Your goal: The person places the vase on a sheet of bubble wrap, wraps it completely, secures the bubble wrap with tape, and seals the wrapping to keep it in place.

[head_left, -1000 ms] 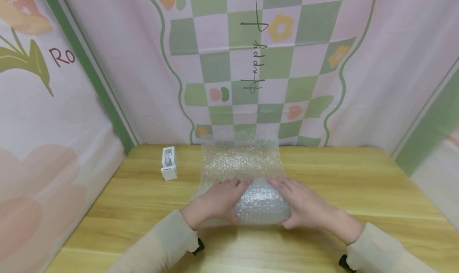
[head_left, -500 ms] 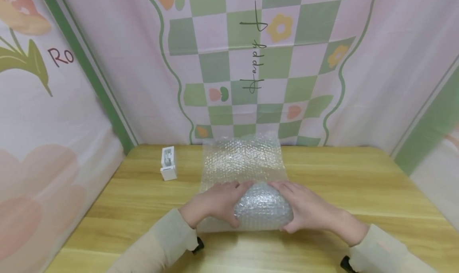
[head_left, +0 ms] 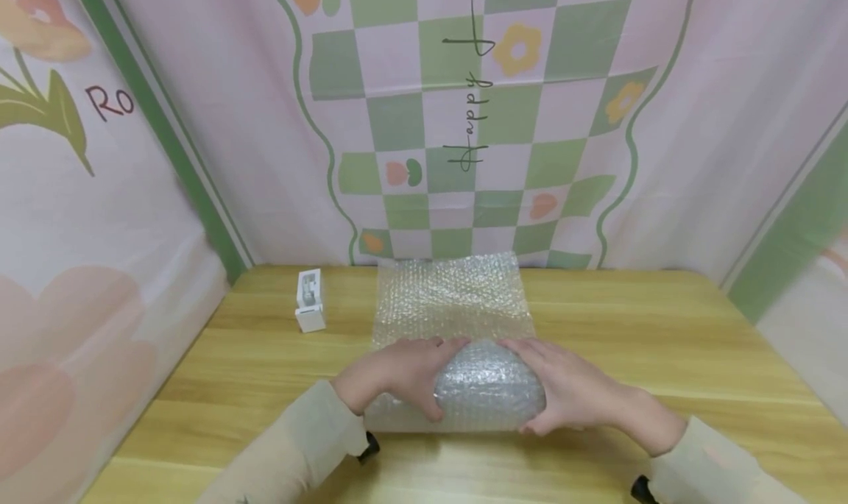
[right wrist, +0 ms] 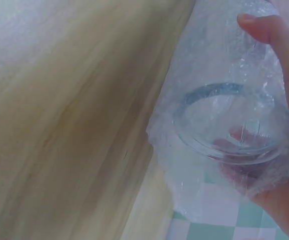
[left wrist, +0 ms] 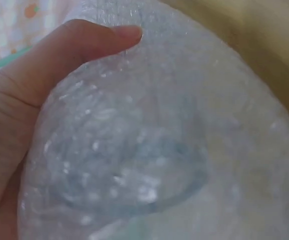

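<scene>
While gripping opposite sides of bubble-wrapped bundle (head_left: 490,386) with left hand (head_left: 414,371) and right hand (head_left: 575,386) part-curled | probably handling light, soft-skinned, fragile inside | best holding there, gently

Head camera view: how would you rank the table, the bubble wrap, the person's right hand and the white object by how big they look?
Largest to smallest:
1. Table
2. Bubble wrap, sheet and roll together
3. Right hand
4. White object

Left hand (head_left: 412,374) and right hand (head_left: 571,388) curled, facing each other.
</scene>
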Available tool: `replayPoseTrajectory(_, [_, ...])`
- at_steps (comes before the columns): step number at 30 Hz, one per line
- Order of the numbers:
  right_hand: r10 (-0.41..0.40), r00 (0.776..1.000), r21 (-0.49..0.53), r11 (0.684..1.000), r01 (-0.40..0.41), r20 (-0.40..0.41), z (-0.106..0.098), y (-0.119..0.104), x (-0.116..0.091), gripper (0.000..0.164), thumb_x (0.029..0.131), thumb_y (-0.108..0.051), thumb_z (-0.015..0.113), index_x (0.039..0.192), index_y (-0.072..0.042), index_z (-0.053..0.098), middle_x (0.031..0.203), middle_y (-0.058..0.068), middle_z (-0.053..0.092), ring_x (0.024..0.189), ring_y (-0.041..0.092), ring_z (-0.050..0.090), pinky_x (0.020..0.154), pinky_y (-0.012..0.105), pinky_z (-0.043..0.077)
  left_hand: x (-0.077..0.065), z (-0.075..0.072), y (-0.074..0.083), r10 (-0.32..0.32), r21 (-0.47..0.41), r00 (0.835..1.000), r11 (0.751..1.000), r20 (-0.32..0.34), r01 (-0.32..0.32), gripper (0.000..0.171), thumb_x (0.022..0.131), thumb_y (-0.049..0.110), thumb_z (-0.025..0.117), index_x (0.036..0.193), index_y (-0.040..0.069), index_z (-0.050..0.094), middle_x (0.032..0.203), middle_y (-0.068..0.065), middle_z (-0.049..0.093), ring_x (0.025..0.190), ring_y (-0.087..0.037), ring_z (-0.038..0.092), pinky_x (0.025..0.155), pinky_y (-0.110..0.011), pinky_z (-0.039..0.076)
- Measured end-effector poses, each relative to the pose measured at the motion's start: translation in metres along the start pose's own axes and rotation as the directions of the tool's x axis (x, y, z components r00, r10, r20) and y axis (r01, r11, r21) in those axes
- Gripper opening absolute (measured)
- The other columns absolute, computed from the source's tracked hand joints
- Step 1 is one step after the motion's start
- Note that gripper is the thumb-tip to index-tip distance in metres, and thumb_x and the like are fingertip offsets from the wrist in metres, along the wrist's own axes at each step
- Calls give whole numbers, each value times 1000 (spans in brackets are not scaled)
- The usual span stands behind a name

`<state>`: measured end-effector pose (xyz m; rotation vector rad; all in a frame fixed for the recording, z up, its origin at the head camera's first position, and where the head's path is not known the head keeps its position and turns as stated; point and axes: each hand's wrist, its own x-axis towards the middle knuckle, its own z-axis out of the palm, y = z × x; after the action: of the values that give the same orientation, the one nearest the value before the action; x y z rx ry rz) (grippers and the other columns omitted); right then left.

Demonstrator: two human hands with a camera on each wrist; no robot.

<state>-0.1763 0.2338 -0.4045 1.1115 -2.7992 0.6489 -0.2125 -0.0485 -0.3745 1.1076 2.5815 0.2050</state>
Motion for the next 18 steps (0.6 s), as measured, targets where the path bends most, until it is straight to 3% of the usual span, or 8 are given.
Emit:
replayPoseTrajectory(4, [17,1000,48,999,-17,14,0,5,1,117,57,-42,97,152,-3,41,141,19,56,119,40,59,92,63,53,4,-2,-3,9,-42,1000,999,14,-8,120,68,28,93,163,12,22,147,-7,55,120,-20,60,98,-38,53])
replayPoseTrajectory(9, [21,999,84,996,-25,50,-2,10,4,117,58,-42,97,153,-1,40,143,21,54,120,41,58,91,64,53,7,-5,-6,19,-110,1000,994,24,-16,120,67,26,94,163,11,23,147,-6,54,123,-19,58,100,-37,52])
replayPoseTrajectory(15, [17,994,124,992,-30,104,-8,16,9,118,61,-43,95,153,4,37,144,25,52,121,45,57,90,65,53,11,-5,-11,32,-257,999,966,40,-21,124,68,20,94,164,8,16,163,-9,34,142,-24,43,115,-38,39])
replayPoseTrajectory(18, [24,991,138,990,-42,130,-9,18,12,118,63,-43,94,154,4,36,144,26,51,121,45,56,90,64,53,11,-5,-14,7,-296,999,955,48,8,127,69,22,95,165,12,12,163,-14,34,139,-25,46,113,-37,41])
